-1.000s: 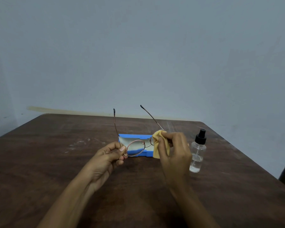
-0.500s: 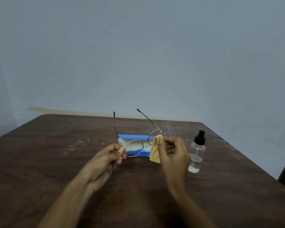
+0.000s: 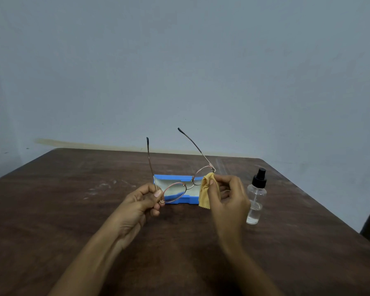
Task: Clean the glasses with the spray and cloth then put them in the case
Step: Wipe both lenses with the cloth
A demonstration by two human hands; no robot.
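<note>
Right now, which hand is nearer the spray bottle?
The right. The right hand, pinching the cloth, is just beside the bottle, on its left; the left hand, gripping the glasses, is farther left.

Our right hand (image 3: 229,197) has slid the cloth (image 3: 207,192) down the lens — the rim of the glasses (image 3: 175,192) now shows above it.

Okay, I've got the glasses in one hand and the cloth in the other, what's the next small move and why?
Probably rub the cloth up across the right lens. Your right hand pinches the cloth over only that lens's lower edge, its upper part shows bare, and your left hand grips the glasses at the other corner, steadying them.
</note>
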